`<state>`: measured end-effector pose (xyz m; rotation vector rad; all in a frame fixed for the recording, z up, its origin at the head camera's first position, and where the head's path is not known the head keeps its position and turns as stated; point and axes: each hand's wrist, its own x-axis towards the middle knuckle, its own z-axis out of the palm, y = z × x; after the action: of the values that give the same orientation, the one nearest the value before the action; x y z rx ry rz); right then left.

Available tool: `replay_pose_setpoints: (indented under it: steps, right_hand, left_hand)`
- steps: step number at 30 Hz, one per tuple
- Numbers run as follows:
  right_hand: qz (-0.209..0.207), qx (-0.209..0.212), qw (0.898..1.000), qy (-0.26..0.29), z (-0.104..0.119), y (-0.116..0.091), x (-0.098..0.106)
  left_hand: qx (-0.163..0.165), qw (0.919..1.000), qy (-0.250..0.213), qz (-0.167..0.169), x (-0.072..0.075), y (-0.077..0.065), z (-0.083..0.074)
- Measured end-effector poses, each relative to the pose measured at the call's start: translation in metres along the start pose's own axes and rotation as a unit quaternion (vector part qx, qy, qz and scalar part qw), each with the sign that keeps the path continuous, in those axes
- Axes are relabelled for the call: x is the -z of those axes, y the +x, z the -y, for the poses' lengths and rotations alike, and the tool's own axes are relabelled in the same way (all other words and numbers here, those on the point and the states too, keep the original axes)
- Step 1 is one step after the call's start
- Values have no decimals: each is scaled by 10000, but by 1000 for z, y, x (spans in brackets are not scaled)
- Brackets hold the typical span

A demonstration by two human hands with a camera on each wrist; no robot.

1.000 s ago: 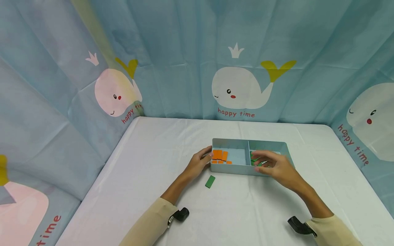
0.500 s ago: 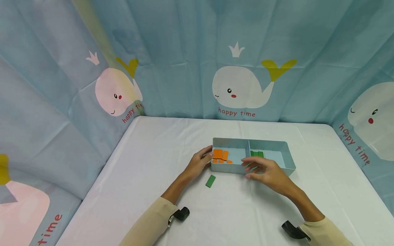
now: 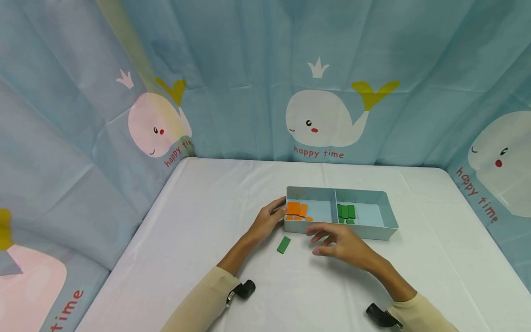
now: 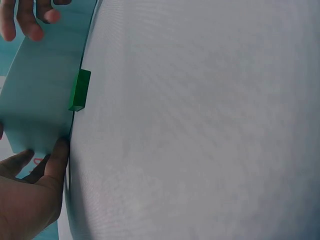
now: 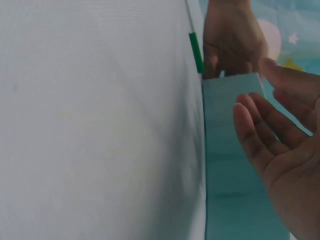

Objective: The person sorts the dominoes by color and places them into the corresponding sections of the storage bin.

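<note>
A light blue two-compartment box (image 3: 319,227) lies on the white table, with orange tiles (image 3: 293,208) in its left part and green tiles (image 3: 346,212) in its right. My left hand (image 3: 265,222) holds the box's left end, thumb and fingertips at its wall. One loose green tile (image 3: 284,245) lies on the table just in front of that end; its narrow side shows in the left wrist view. Right of this tile, my right hand (image 3: 342,244) hovers before the box's front wall, fingers spread and slightly bent, holding nothing.
The white-clothed table (image 3: 224,193) extends around the box. Behind and beside it hangs a blue curtain (image 3: 244,115) printed with whales. A black wrist camera (image 3: 244,289) sits on the left sleeve, another black camera (image 3: 380,315) on the right.
My right hand has come out from over the box's right compartment and moved left and nearer, toward the loose green tile. The green tiles inside now show. My left hand and the box stay put.
</note>
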<state>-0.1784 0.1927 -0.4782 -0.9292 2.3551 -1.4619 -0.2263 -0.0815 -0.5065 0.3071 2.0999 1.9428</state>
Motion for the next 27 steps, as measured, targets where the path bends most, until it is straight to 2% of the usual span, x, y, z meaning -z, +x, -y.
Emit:
replay_pose_setpoints:
  steps: [10, 20, 27]
  right_hand:
    - [445, -27, 9990, 37, 1, 10, -14]
    - [645, -184, 9975, -219, 1, 21, -24]
    - [767, -383, 9961, -202, 3, 28, -31]
  left_hand:
    - [-50, 10000, 28, -62, -1, 0, 0]
    - [-48, 10000, 12, -15, 1, 1, 3]
    - [-69, 10000, -45, 21, 2, 2, 3]
